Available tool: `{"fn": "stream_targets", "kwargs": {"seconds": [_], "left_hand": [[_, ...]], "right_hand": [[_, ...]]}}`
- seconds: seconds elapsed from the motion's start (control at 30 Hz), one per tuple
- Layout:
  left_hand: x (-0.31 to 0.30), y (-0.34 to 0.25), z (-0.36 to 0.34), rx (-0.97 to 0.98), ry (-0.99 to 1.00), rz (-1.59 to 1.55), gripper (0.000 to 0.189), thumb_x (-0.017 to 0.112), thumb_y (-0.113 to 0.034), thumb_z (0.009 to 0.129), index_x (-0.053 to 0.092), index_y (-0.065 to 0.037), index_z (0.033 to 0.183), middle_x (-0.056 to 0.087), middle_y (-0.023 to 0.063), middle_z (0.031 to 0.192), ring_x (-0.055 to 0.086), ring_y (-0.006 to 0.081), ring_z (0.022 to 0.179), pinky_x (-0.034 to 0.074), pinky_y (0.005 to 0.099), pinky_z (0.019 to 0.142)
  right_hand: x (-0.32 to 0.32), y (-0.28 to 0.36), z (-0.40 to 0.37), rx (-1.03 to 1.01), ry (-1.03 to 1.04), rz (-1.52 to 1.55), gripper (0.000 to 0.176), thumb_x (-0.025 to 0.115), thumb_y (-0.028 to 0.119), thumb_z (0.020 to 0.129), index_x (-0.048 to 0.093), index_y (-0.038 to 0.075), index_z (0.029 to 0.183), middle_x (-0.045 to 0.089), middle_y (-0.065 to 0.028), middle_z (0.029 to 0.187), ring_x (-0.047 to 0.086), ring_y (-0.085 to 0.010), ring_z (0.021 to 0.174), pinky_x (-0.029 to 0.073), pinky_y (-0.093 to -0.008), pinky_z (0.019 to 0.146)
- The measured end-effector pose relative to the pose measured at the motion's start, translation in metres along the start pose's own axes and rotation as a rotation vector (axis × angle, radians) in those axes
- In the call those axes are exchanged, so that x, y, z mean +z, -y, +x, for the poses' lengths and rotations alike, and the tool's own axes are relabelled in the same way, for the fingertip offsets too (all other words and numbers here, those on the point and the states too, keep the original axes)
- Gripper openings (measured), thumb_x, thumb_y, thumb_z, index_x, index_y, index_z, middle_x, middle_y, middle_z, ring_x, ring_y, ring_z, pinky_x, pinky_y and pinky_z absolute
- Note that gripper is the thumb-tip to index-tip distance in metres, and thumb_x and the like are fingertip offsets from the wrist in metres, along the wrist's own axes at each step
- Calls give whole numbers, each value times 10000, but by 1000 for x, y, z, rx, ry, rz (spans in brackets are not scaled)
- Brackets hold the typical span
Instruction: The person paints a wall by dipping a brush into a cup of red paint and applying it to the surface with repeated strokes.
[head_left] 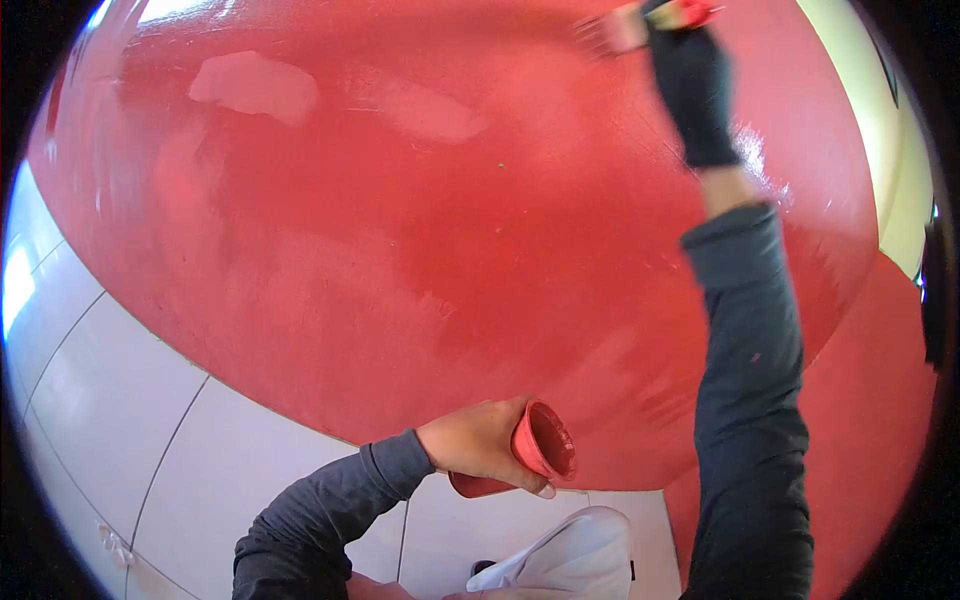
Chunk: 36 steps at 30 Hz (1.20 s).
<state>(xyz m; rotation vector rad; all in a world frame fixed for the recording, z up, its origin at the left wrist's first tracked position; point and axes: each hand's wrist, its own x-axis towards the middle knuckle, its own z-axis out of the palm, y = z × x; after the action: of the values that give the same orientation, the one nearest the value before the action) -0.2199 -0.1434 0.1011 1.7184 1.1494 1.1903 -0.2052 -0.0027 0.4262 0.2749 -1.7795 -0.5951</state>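
My left hand (478, 440) is bare and wrapped round a red cup (530, 452), tilted with its mouth to the right and paint smeared on its rim. A rounded red piece (476, 486) shows just under that hand. Up at the top right, my right hand (692, 95) in a black glove grips a paintbrush (628, 28), slightly blurred, its bristles pointing left over the red wall (470, 230). Wet, glossy red covers much of the wall, with paler, matte patches at the upper left and along the lower part.
White floor tiles (230, 460) run along the wall's lower edge. A second red wall section (860, 420) meets it at the right, below a cream-coloured strip (870, 110). A crumpled whitish scrap (115, 543) lies at the lower left. My light-trousered leg (570, 555) is at the bottom.
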Motion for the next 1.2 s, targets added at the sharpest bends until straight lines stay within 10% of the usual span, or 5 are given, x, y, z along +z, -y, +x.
{"fn": "stream_targets", "kwargs": {"seconds": [0.17,0.4,0.63,0.83,1.2], "left_hand": [[1,0,1,-3,26,-40,801,884,-421,562,509,-9,1137,631,134,1020,626,247,930,523,341,772],[2,3,-1,44,22,-45,790,883,-414,564,509,-13,1134,629,134,1014,624,242,931,519,340,775],[-3,-4,-6,43,39,-50,741,875,-407,570,524,-18,1094,632,129,1006,623,238,925,515,339,780],[4,0,-6,45,22,-53,720,867,-405,582,527,-20,1086,636,124,984,627,235,906,514,338,770],[-7,-9,-15,60,55,-10,777,871,-434,609,510,-27,1163,634,121,1055,622,231,955,522,333,790]], "right_hand": [[30,-5,35,-196,-338,61,266,551,232,914,615,-22,874,646,-175,715,653,-292,649,489,-366,567],[119,157,-56,4,242,602,173,575,189,854,663,65,937,647,-175,759,645,-339,742,493,-468,671],[10,30,72,249,-155,18,271,541,209,913,629,-24,805,653,-126,644,666,-285,620,498,-382,545],[146,132,-28,-301,-100,283,148,525,117,853,647,124,936,623,-149,719,627,-331,648,479,-475,578],[69,78,115,252,-105,-42,331,508,274,954,606,-8,812,620,-150,621,632,-307,573,477,-407,527]]}}
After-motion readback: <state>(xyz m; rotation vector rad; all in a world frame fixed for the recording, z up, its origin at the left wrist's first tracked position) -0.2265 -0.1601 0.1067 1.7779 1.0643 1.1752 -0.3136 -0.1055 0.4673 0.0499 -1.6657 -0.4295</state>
